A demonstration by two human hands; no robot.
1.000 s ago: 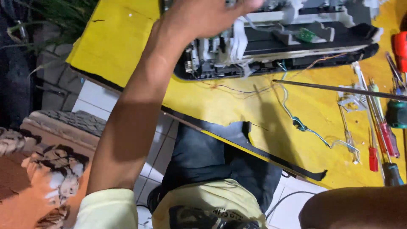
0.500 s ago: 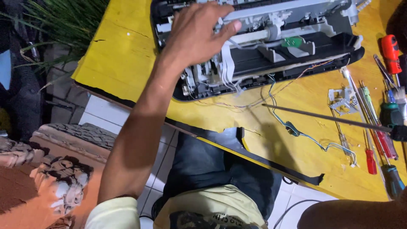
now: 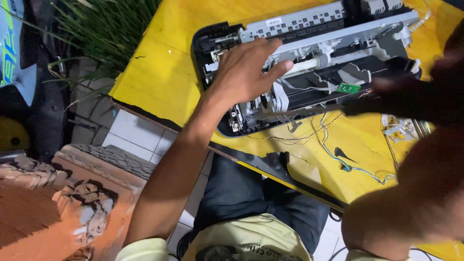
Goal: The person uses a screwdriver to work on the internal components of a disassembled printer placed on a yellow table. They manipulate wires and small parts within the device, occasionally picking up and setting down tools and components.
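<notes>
The left hand (image 3: 246,72) lies flat on the opened printer (image 3: 309,63), fingers (image 3: 278,67) loosely spread and stretched across the white roller shaft (image 3: 314,62) and the plastic parts around it; it presses or steadies rather than pinches, with nothing held inside it. The right hand (image 3: 435,92) comes in from the right edge as a dark blur, close over the printer's right end, and whether it is spread, closed or gripping something cannot be told from this view. The printer sits on the yellow table (image 3: 154,72), toward its far side, its outer cover already off so that the metal frame, ribbon cable (image 3: 280,94) and a small green circuit board (image 3: 349,88) lie bare; by that showing the stripping-down looks well begun, though the roller, board and black base are still in place. Loose thin wires (image 3: 338,154) trail over the tabletop just in front of the printer, and small metal brackets (image 3: 398,130) lie to the right, near the blurred forearm.
</notes>
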